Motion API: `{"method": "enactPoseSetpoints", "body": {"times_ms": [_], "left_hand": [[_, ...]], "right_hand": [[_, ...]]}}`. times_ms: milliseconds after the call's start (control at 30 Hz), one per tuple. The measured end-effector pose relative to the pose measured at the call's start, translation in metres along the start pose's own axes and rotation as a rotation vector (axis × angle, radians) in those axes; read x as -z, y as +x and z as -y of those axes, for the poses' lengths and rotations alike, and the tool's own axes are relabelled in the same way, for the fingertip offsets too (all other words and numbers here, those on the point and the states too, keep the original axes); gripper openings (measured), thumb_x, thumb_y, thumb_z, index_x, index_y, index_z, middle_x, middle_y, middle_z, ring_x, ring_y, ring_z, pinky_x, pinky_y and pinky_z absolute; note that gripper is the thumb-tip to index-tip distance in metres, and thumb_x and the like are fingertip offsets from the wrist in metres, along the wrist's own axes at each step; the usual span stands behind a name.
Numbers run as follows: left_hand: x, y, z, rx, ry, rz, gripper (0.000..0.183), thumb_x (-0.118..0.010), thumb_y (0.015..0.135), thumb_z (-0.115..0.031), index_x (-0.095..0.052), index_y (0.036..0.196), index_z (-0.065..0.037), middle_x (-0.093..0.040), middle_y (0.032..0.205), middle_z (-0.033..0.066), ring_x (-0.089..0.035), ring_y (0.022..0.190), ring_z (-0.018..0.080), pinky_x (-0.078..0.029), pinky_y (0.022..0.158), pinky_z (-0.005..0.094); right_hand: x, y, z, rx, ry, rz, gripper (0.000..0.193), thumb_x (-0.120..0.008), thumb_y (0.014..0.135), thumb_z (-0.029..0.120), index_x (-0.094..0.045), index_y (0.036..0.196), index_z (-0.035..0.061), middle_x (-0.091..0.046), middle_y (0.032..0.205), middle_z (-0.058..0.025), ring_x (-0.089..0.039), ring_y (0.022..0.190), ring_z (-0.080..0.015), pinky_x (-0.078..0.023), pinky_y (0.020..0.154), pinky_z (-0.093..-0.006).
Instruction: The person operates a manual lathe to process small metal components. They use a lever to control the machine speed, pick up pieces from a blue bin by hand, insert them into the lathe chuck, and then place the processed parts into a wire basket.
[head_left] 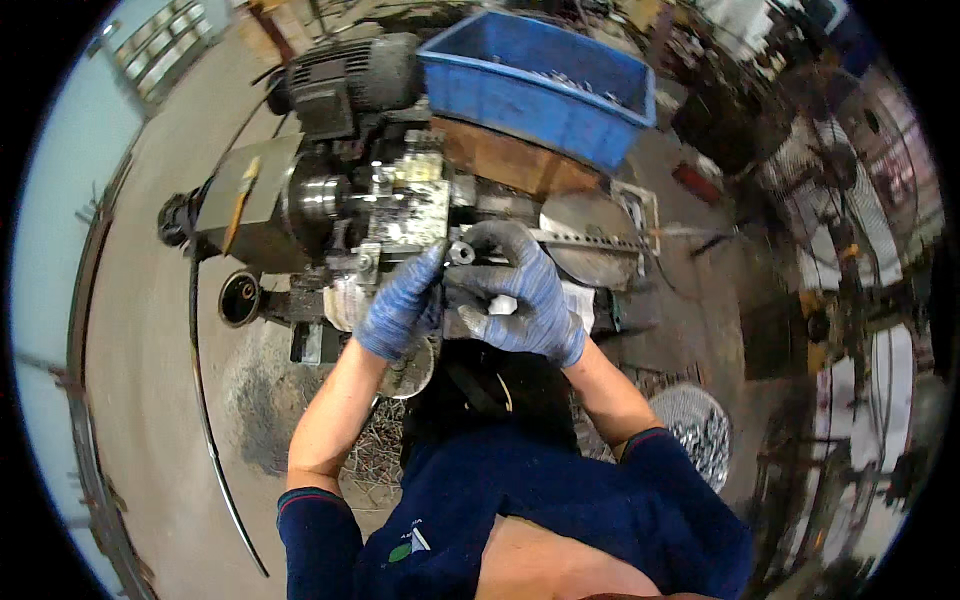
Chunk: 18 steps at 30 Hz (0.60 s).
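Observation:
A small, ring-like metal part [460, 253] with a hole through its middle sits between my two hands, in front of the machine. My left hand [402, 305], in a blue-grey knit glove, has its fingers pressed together, with the tips at the part's left side. From the right, my right hand [525, 295] in a matching glove with darkened fingertips curls its fingers and thumb around the part. Just beyond my hands lies the machine's shiny wet metal block [415, 210]. Left of that block is a round steel chuck [320, 197].
A ribbed electric motor [355, 80] and a blue bin [530, 90] holding metal pieces stand behind. A perforated bar [595, 241] crosses a round plate [590, 215] on the right. A basket of small metal parts [700, 435] is by my right elbow; a fan [835, 165] stands far right.

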<state>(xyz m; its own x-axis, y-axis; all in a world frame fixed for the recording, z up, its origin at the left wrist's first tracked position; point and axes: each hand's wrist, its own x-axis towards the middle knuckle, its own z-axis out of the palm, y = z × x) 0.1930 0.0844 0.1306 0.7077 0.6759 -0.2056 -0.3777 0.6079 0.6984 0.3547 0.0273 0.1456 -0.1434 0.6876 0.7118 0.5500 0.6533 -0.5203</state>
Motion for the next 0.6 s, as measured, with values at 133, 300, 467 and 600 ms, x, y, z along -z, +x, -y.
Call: {"method": "enactPoseSetpoints", "body": {"times_ms": [133,300,467,600], "left_hand": [[0.017,-0.009,-0.008,-0.137,0.057,-0.039,0.035,-0.055,0.090,-0.034,-0.060,0.105,-0.003,-0.065,0.087,0.0085,-0.063,0.073,0.0162,-0.051,0.067,0.0283],[0.035,-0.022,-0.037,-0.210,0.675,-0.232,0.031,-0.058,0.089,-0.030,-0.066,0.086,-0.001,-0.061,0.070,0.0009,-0.053,0.061,0.0070,-0.044,0.055,0.0229],[0.062,-0.025,-0.048,-0.416,0.795,-0.283,0.031,-0.058,0.089,-0.029,-0.065,0.082,0.000,-0.060,0.067,0.0008,-0.051,0.060,0.0063,-0.043,0.054,0.0244],[0.091,-0.043,-0.075,-0.335,0.939,-0.255,0.032,-0.058,0.089,-0.028,-0.064,0.093,0.003,-0.062,0.074,0.0030,-0.054,0.064,0.0073,-0.045,0.059,0.0248]], "right_hand": [[-0.019,0.003,-0.003,-0.026,-0.003,0.086,0.035,-0.074,0.062,0.029,-0.068,0.093,0.0141,-0.053,0.109,-0.0156,-0.055,0.095,-0.0334,-0.045,0.082,-0.0409],[-0.033,0.025,0.008,-0.003,-0.023,0.288,0.035,-0.072,0.067,0.037,-0.066,0.088,0.0089,-0.052,0.115,-0.0204,-0.054,0.098,-0.0368,-0.046,0.084,-0.0430],[-0.053,0.056,0.012,0.074,-0.206,0.491,0.039,-0.072,0.070,0.036,-0.066,0.097,0.0088,-0.051,0.118,-0.0232,-0.054,0.102,-0.0387,-0.046,0.086,-0.0439],[-0.081,0.085,0.001,0.096,-0.165,0.621,0.051,-0.064,0.072,0.051,-0.069,0.086,0.0021,-0.055,0.112,-0.0250,-0.055,0.100,-0.0373,-0.047,0.085,-0.0425]]}}
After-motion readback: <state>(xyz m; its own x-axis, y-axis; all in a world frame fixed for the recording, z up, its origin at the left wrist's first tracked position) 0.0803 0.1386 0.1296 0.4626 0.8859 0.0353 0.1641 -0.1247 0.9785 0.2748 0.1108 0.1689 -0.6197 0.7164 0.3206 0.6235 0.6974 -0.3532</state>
